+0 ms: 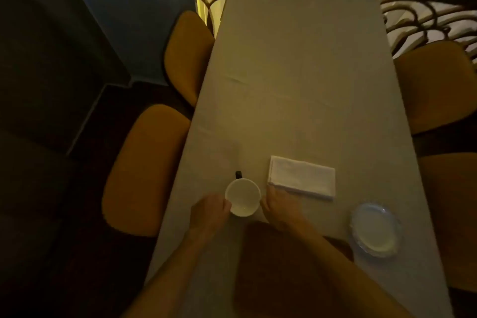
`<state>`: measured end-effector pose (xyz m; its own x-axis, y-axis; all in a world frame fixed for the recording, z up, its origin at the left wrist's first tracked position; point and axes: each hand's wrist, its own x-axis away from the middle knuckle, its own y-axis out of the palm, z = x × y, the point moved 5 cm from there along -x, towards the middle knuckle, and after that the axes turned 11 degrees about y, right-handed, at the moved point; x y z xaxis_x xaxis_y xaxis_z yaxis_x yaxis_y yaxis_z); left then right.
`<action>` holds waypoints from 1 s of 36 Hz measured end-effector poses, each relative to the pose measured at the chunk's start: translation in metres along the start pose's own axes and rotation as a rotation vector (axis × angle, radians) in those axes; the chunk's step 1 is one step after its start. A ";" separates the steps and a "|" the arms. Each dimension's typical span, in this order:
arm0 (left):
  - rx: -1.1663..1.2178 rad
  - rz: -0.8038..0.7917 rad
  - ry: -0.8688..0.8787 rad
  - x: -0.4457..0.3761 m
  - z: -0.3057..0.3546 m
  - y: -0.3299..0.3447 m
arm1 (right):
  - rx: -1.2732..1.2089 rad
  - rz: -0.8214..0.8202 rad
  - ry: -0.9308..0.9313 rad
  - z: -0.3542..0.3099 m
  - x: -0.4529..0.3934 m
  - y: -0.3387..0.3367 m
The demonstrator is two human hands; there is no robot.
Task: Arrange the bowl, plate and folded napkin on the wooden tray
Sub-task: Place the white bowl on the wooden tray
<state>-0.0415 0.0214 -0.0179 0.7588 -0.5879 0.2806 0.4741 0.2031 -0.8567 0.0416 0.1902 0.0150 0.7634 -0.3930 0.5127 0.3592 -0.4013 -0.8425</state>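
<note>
A white bowl [242, 197] sits near the table's front left, held between both hands. My left hand [210, 212] grips its left rim. My right hand [280, 208] presses against its right side, fingers spread. A folded white napkin [302, 180] lies flat just beyond my right hand, its near left corner touching my fingers. A white plate with a bluish rim [374, 230] rests at the front right. The dark wooden tray [278, 266] lies in front of me, partly hidden under my right forearm.
A long table with a grey cloth [296, 72] stretches away from me. Mustard chairs stand at the left [144, 170], [188, 57] and at the right [436, 85]. A small dark object [238, 174] lies just behind the bowl. A scrolled metal railing [426, 13] runs behind.
</note>
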 end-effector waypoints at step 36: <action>0.037 -0.112 0.053 -0.013 0.021 -0.001 | -0.040 -0.048 -0.069 0.007 0.001 0.011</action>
<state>-0.0422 0.0456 -0.0116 0.6759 -0.6486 0.3500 0.5718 0.1619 -0.8043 0.0498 0.1915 0.0053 0.7817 -0.3147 0.5385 0.3759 -0.4512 -0.8094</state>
